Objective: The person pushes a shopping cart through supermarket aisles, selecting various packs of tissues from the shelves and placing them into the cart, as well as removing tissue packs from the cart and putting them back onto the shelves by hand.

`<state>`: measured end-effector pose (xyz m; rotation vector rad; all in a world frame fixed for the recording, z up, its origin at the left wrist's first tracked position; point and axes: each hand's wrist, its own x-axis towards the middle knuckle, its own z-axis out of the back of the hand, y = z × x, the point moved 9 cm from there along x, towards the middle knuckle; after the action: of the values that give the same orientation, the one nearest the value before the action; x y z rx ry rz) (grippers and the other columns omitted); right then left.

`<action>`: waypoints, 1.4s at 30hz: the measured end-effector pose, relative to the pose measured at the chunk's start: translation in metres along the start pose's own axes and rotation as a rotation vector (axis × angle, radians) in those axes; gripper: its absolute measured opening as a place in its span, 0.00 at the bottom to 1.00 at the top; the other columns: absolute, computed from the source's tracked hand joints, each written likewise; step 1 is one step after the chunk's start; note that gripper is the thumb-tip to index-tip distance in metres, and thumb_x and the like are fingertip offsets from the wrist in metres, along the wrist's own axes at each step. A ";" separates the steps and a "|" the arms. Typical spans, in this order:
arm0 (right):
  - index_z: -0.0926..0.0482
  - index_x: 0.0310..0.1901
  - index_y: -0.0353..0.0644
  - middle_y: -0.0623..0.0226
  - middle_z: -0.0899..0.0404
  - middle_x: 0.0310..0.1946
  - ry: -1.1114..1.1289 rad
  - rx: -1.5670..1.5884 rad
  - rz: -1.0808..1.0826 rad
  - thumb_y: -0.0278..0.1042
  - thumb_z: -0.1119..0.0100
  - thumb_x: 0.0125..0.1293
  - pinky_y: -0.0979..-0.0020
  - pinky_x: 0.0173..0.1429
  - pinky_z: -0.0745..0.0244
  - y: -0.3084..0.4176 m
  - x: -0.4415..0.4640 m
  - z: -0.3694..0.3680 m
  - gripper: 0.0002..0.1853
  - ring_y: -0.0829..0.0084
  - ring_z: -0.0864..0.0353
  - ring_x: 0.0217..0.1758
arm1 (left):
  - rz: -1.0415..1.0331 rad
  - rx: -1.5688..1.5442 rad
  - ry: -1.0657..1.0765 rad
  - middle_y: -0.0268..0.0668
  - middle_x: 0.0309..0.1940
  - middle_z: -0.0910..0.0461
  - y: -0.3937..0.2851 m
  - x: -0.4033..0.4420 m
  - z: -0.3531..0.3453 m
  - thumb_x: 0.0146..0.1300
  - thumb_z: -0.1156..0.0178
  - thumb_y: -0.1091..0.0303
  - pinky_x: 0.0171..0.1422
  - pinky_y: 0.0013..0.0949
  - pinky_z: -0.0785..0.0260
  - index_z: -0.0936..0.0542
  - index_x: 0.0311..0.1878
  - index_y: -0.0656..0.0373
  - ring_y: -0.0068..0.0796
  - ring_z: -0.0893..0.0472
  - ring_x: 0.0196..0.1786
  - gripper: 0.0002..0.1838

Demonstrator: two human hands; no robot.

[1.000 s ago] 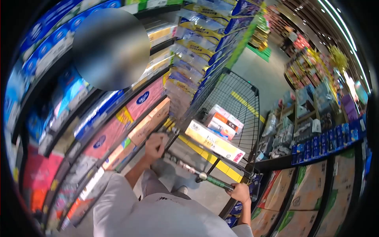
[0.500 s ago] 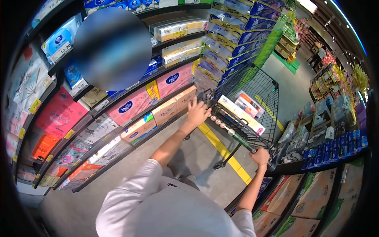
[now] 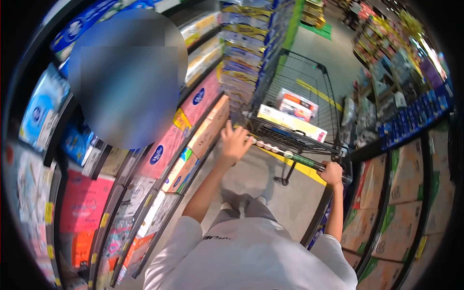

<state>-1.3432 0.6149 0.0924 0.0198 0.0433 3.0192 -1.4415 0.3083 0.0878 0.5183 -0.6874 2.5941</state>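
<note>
A dark wire shopping cart (image 3: 325, 77) stands in front of me in the aisle. My right hand (image 3: 332, 173) is wrapped round the right end of its handle (image 3: 303, 160). At the handle's left end, my left hand (image 3: 234, 143) has its fingers apart and appears to rest against the bar. Inside the cart, near the handle, lies a long white-and-yellow package (image 3: 291, 123). Behind it sits a smaller white-and-orange package (image 3: 297, 105). Small print on both cannot be read.
Shelves of pink tissue packs (image 3: 164, 151) and tan packages (image 3: 208, 129) run close along the left. Large tan packages (image 3: 398, 224) line the right. A tall stack of blue-and-yellow packs (image 3: 244, 43) stands left of the cart. Yellow floor tape (image 3: 311, 175) crosses beneath it.
My view has turned, so the cart and both hands now line up straighter ahead of my body. The right hand keeps its grip on the handle; the left stays at the other end.
</note>
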 end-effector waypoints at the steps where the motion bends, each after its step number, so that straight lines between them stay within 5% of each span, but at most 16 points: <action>1: 0.22 0.23 0.47 0.60 0.26 0.17 0.035 0.023 -0.004 0.42 0.43 0.33 0.66 0.29 0.30 0.008 -0.004 0.001 0.12 0.61 0.26 0.23 | -0.013 -0.039 -0.016 0.37 0.35 0.33 0.002 -0.002 0.007 0.50 0.50 0.57 0.51 0.54 0.55 0.28 0.32 0.57 0.55 0.46 0.55 0.13; 8: 0.23 0.23 0.42 0.57 0.29 0.14 0.123 0.196 0.060 0.43 0.42 0.35 0.66 0.27 0.31 0.037 -0.019 0.001 0.14 0.58 0.28 0.22 | 0.022 -0.062 0.047 0.36 0.37 0.33 0.018 -0.012 0.023 0.48 0.48 0.63 0.54 0.57 0.63 0.28 0.32 0.57 0.52 0.46 0.56 0.10; 10: 0.25 0.26 0.38 0.58 0.26 0.18 0.339 0.274 0.078 0.39 0.40 0.38 0.71 0.29 0.32 0.045 -0.016 -0.011 0.14 0.64 0.26 0.22 | 0.044 -0.030 0.045 0.36 0.37 0.33 0.019 -0.006 0.029 0.48 0.48 0.63 0.55 0.58 0.65 0.28 0.32 0.57 0.49 0.46 0.57 0.10; 12: 0.26 0.33 0.38 0.62 0.26 0.21 0.600 0.661 0.153 0.32 0.42 0.44 0.75 0.32 0.32 0.045 -0.011 -0.019 0.13 0.73 0.25 0.27 | 0.047 -0.066 0.100 0.36 0.38 0.33 0.017 0.009 0.026 0.48 0.48 0.64 0.56 0.60 0.70 0.29 0.34 0.57 0.44 0.47 0.59 0.11; 14: 0.29 0.38 0.36 0.69 0.27 0.25 0.676 1.154 -0.083 0.24 0.46 0.49 0.80 0.36 0.34 0.028 0.007 -0.012 0.12 0.80 0.28 0.31 | 0.036 -0.031 0.037 0.36 0.37 0.32 0.013 0.043 0.024 0.48 0.48 0.64 0.56 0.58 0.66 0.29 0.36 0.58 0.41 0.43 0.56 0.12; 17: 0.33 0.42 0.34 0.70 0.27 0.28 0.276 1.382 -0.071 0.23 0.50 0.54 0.80 0.42 0.35 -0.018 0.076 0.006 0.12 0.80 0.29 0.34 | -0.033 -0.445 0.187 0.39 0.35 0.30 0.015 0.107 -0.025 0.46 0.46 0.61 0.54 0.49 0.55 0.29 0.35 0.61 0.40 0.38 0.50 0.15; 20: 0.34 0.44 0.36 0.70 0.30 0.30 0.016 1.191 -0.041 0.28 0.48 0.54 0.79 0.36 0.36 -0.093 0.133 -0.068 0.16 0.82 0.33 0.32 | -0.143 -0.206 0.528 0.43 0.35 0.29 0.018 0.148 -0.117 0.42 0.45 0.53 0.53 0.45 0.51 0.28 0.33 0.61 0.38 0.35 0.46 0.20; 22: 0.33 0.40 0.35 0.68 0.29 0.30 0.198 0.946 -0.004 0.28 0.47 0.52 0.76 0.36 0.35 -0.107 0.134 -0.143 0.14 0.79 0.32 0.31 | -0.415 0.182 0.470 0.42 0.36 0.29 0.024 0.153 -0.169 0.37 0.41 0.52 0.57 0.46 0.52 0.29 0.36 0.61 0.41 0.32 0.44 0.25; 24: 0.33 0.35 0.34 0.67 0.27 0.27 0.395 0.769 0.064 0.33 0.43 0.49 0.74 0.35 0.34 -0.081 0.119 -0.167 0.15 0.77 0.30 0.29 | -0.455 0.371 0.863 0.46 0.44 0.32 0.050 0.130 -0.243 0.34 0.38 0.51 0.59 0.53 0.60 0.31 0.42 0.61 0.41 0.34 0.49 0.32; 27: 0.30 0.34 0.32 0.68 0.26 0.24 0.457 0.943 -0.037 0.36 0.42 0.48 0.75 0.35 0.34 -0.057 0.125 -0.140 0.17 0.77 0.29 0.29 | -0.111 0.098 1.025 0.52 0.45 0.33 0.072 0.123 -0.267 0.31 0.40 0.44 0.62 0.48 0.70 0.41 0.54 0.65 0.39 0.38 0.55 0.47; 30: 0.26 0.32 0.32 0.69 0.25 0.25 0.595 1.030 -0.115 0.36 0.45 0.51 0.75 0.32 0.34 -0.062 0.134 -0.142 0.14 0.77 0.30 0.26 | -0.263 0.099 1.080 0.55 0.44 0.33 0.066 0.119 -0.277 0.29 0.37 0.47 0.62 0.44 0.60 0.46 0.55 0.70 0.42 0.34 0.51 0.52; 32: 0.26 0.32 0.32 0.70 0.25 0.26 0.655 1.056 -0.266 0.36 0.45 0.51 0.76 0.32 0.34 -0.070 0.137 -0.147 0.14 0.78 0.30 0.26 | -0.074 -0.225 1.182 0.56 0.41 0.31 0.067 0.123 -0.285 0.25 0.35 0.51 0.56 0.38 0.45 0.49 0.55 0.75 0.44 0.31 0.47 0.55; 33: 0.26 0.33 0.32 0.71 0.26 0.26 0.706 1.080 -0.413 0.37 0.45 0.51 0.76 0.31 0.34 -0.077 0.134 -0.154 0.15 0.78 0.30 0.26 | -0.081 -0.224 1.190 0.56 0.41 0.31 0.065 0.126 -0.276 0.25 0.35 0.51 0.56 0.38 0.45 0.49 0.55 0.75 0.44 0.31 0.47 0.55; 35: 0.27 0.33 0.32 0.72 0.26 0.25 0.613 1.140 -0.315 0.37 0.45 0.51 0.78 0.32 0.36 -0.075 0.146 -0.152 0.14 0.80 0.31 0.27 | -0.063 -0.215 0.995 0.53 0.32 0.27 0.053 0.150 -0.244 0.27 0.34 0.61 0.37 0.32 0.34 0.33 0.41 0.70 0.41 0.25 0.35 0.34; 39: 0.26 0.31 0.33 0.72 0.27 0.24 0.587 0.993 -0.376 0.39 0.43 0.49 0.78 0.33 0.36 -0.084 0.152 -0.155 0.15 0.81 0.31 0.27 | 0.002 -0.444 1.240 0.56 0.41 0.31 0.056 0.151 -0.260 0.24 0.33 0.56 0.48 0.30 0.37 0.33 0.41 0.76 0.45 0.31 0.46 0.40; 42: 0.25 0.27 0.34 0.71 0.26 0.23 0.561 0.927 -0.390 0.41 0.42 0.48 0.79 0.32 0.35 -0.091 0.155 -0.169 0.16 0.82 0.31 0.26 | -0.010 -0.430 1.006 0.61 0.37 0.32 0.065 0.162 -0.262 0.26 0.32 0.59 0.40 0.34 0.34 0.36 0.42 0.78 0.48 0.29 0.41 0.41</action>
<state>-1.4885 0.7195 -0.0774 -0.6477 1.2856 2.2611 -1.6732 0.4426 -0.0767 -0.8516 -0.7896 2.1713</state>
